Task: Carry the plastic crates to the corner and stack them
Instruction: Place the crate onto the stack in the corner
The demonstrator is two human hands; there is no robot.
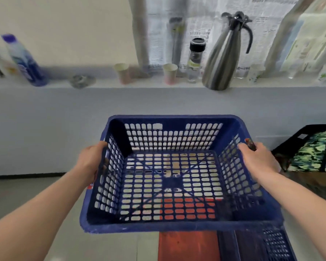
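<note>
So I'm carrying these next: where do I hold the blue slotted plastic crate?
Take the blue slotted plastic crate by its rim, midway on the left and right walls, one grip from each side, as the left hand and right hand do. The out-turned rim gives a lip to hook, and opposite holds should keep it level.

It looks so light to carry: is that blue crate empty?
Empty. The crate's mesh bottom and walls are bare; nothing lies inside. The left hand and right hand hold it by its sides.
</note>
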